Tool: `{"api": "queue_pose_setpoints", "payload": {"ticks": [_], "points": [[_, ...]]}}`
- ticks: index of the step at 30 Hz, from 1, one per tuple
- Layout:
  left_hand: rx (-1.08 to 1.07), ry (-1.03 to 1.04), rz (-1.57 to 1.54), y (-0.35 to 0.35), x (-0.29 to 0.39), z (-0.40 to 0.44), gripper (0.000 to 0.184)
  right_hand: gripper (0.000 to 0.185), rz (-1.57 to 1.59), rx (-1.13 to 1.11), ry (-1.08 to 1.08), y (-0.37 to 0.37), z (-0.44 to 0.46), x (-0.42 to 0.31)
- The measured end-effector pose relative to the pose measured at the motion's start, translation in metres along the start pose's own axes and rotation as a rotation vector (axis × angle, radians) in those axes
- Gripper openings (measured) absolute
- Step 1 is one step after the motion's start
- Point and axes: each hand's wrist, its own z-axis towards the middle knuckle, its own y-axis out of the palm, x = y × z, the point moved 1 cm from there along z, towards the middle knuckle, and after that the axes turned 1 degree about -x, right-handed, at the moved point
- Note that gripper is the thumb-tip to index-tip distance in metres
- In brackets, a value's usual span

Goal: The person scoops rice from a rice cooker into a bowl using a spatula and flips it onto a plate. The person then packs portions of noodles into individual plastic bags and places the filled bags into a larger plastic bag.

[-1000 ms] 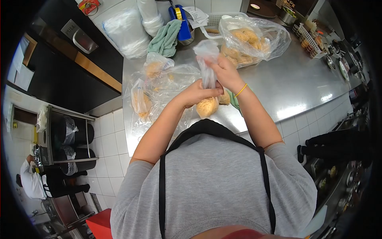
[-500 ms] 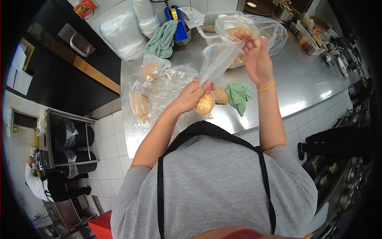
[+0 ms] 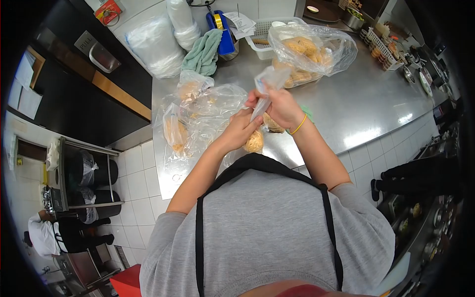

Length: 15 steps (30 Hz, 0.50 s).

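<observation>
A person in a gray T-shirt [image 3: 277, 218] and black apron grips a plastic bag [image 3: 262, 105] above a steel counter [image 3: 346, 109], the fingers of both hands clamped on its gathered neck. The left hand [image 3: 237, 131] pinches it low, while the right hand [image 3: 283, 108], a yellow band [image 3: 298, 124] at its wrist, closes around it higher up. The bag's loose top [image 3: 272, 78] flares beyond the right fingers, and its rounded load of pale, shredded-looking food [image 3: 254, 142] hangs just below the left fingertips, on the side nearer the person's body.

A browner portion [image 3: 273, 123] sits just beside that load, partly hidden beneath the right fingers; a bit of green cloth [image 3: 308, 113] shows behind the right wrist. To the left of the left fingers, two bagged portions [image 3: 174, 129] rest amid crumpled clear plastic [image 3: 200, 116]. Beyond the right fingers, a large clear bag [image 3: 341, 49] holds more golden food [image 3: 302, 47] beside a white basket [image 3: 260, 45]. Farther from the left fingers, a green towel [image 3: 203, 52] lies next to a blue tape dispenser [image 3: 225, 40]. A co-worker in white [image 3: 43, 236] stands at far left, well apart from both hands.
</observation>
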Motion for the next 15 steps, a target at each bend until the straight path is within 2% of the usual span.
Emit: {"api": "queue_pose_setpoints", "payload": {"ticks": [2,8,11,15], "points": [[-0.013,-0.016,0.008,0.0,-0.001,-0.005,0.035,0.033,0.195,-0.069,-0.023,-0.006,0.006,-0.003],[-0.02,-0.045,0.044,0.002,0.001,-0.016,0.036,0.039,0.345,-0.003,0.026,-0.01,0.021,0.001],[-0.015,-0.049,0.068,0.006,-0.004,-0.024,0.036,0.04,0.353,0.066,-0.014,-0.01,0.025,-0.002],[0.064,-0.003,0.144,0.005,-0.01,-0.035,0.035,0.041,0.274,-0.004,-0.068,-0.024,0.029,-0.003]]}}
